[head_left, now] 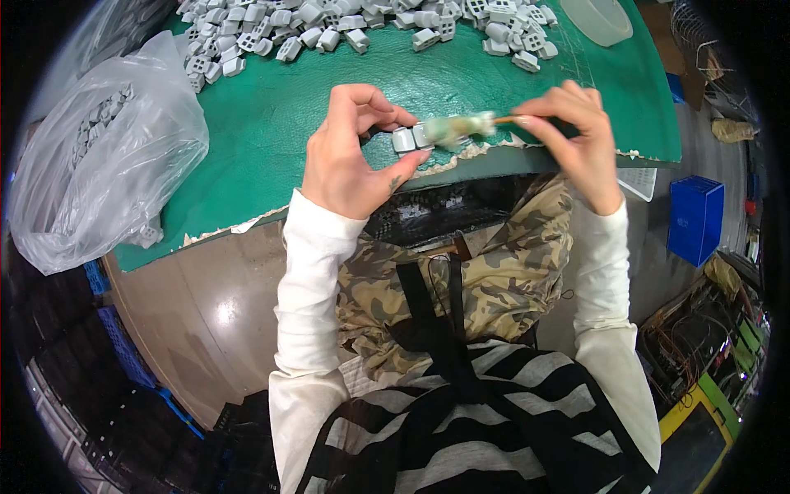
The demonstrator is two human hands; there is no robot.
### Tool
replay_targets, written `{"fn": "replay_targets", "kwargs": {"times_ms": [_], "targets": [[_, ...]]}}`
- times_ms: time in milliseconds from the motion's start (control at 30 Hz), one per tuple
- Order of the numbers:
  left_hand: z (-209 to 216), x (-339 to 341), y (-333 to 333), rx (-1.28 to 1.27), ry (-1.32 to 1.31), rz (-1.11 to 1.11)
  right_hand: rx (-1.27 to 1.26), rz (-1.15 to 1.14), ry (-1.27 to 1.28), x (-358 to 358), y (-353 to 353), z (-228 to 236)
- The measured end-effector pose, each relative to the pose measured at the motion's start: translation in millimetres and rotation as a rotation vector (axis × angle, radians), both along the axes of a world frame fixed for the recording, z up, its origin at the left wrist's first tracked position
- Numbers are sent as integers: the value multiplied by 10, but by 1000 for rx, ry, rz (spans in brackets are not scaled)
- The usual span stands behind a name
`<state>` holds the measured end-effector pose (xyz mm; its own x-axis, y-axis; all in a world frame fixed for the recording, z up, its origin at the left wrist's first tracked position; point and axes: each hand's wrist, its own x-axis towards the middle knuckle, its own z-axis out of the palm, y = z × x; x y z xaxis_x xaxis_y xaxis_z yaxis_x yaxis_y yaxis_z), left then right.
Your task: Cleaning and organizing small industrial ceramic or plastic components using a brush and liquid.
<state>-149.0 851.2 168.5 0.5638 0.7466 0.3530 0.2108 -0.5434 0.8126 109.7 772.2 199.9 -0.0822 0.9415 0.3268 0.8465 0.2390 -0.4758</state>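
My left hand [341, 160] steadies a short row of small grey plastic parts [403, 140] between thumb and fingers, near the front edge of the green table. Between the thumb and fingertips of my right hand [583, 132] is a thin orange-brown stick [506, 119]. The stick's pale green-white head [459, 128] is smeared by motion and lies over the right end of the grey parts. Whether it is bristle or cloth I cannot tell, and it hides part of what is beneath.
Many loose grey parts [329, 25] are heaped along the table's far side. A clear plastic bag [115, 165] with more parts sits at the left, and a translucent tub [599, 20] at the far right. The green tabletop [255, 140] has a ragged front edge. A blue bin [695, 221] stands beyond its right end.
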Motion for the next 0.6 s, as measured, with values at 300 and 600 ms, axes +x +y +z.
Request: {"fn": "replay_targets", "kwargs": {"times_ms": [300,600], "targets": [[24,0,-21,-70,26,21,67,-24,93,-169,102,-88],[38,188,-12,-73,75,-2,-35,-311,369,237,-375,-178]]}}
